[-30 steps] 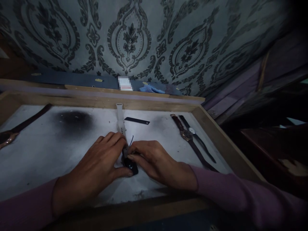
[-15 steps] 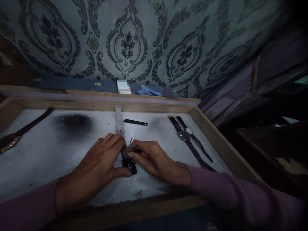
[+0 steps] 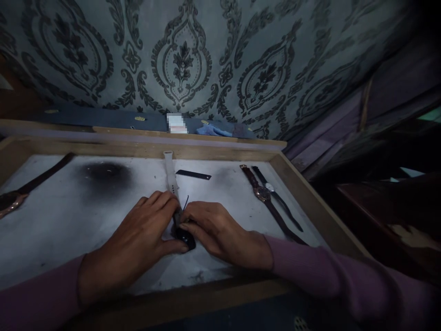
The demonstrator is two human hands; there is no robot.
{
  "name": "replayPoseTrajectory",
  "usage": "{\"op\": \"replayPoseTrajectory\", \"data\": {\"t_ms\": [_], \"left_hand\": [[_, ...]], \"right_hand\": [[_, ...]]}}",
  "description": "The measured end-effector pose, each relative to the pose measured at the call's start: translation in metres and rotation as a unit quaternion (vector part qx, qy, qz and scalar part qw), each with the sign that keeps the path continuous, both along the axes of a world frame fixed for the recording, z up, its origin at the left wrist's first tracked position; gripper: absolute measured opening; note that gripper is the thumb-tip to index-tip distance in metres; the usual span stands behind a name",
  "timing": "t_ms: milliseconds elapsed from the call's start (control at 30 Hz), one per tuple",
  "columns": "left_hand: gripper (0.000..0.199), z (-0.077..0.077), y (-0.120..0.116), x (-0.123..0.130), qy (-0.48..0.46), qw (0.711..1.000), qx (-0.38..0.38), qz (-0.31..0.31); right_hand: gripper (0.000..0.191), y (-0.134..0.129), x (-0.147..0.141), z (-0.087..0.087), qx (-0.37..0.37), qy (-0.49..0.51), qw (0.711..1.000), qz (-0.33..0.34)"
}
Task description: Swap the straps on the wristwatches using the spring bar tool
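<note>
Wood-rimmed tray; small, close work is apparently in hand near its front, where a pale strap meets a black watch case, and the next move seems to call for a firm brace. Left hand, half-curled, holds strap and case down; right hand, fingertips pinched narrow, grips what looks like a slim tool (mostly hidden) at the joint. Beyond: a flat dark strip, then the patterned wall

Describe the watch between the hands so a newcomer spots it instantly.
Find the wooden-rimmed tray with the white floor. Near its middle, the left hand and right hand meet over a dark-cased watch. Its pale strap runs toward the far rim, whereas the other watches have dark straps.
</note>
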State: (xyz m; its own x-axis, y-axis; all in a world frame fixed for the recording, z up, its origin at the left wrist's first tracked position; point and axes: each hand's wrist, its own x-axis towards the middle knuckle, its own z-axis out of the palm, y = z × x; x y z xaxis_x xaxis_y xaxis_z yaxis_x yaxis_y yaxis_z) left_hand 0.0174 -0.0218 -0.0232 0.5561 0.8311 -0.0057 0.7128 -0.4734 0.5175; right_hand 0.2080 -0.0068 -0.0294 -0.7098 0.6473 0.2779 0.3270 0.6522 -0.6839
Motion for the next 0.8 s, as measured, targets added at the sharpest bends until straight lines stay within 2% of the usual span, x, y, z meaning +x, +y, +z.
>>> {"op": "replayPoseTrajectory", "data": {"t_ms": [200,300,367,500,567,700,800], "left_hand": [[0.032,0.003,-0.001,0.0,0.007,1.0,0.0,0.008],[0.033,0.002,-0.001,0.0,0.008,1.0,0.003,0.009],[0.034,0.0,-0.001,0.0,0.005,1.0,0.008,0.009],[0.032,-0.002,-0.002,0.001,-0.008,1.0,0.018,0.013],[0.028,-0.001,-0.002,-0.002,-0.024,1.0,0.013,0.01],[0.023,-0.001,0.007,-0.012,-0.125,0.991,-0.043,0.008],[0.017,-0.002,0.016,-0.016,-0.178,0.976,-0.095,0.078]], "right_hand": [[0.013,0.002,0.002,-0.005,-0.037,0.026,0.999,-0.028],[0.015,0.001,0.006,0.001,-0.064,0.039,0.996,-0.047],[0.015,-0.002,0.01,0.007,-0.062,0.018,0.998,-0.02],[0.016,-0.007,0.019,0.014,-0.005,-0.041,0.993,0.107],[0.017,-0.007,0.021,0.013,0.022,-0.061,0.987,0.144],[0.016,-0.006,0.023,0.009,0.056,-0.09,0.982,0.16],[0.015,-0.006,0.023,0.009,0.066,-0.096,0.981,0.156]]}}
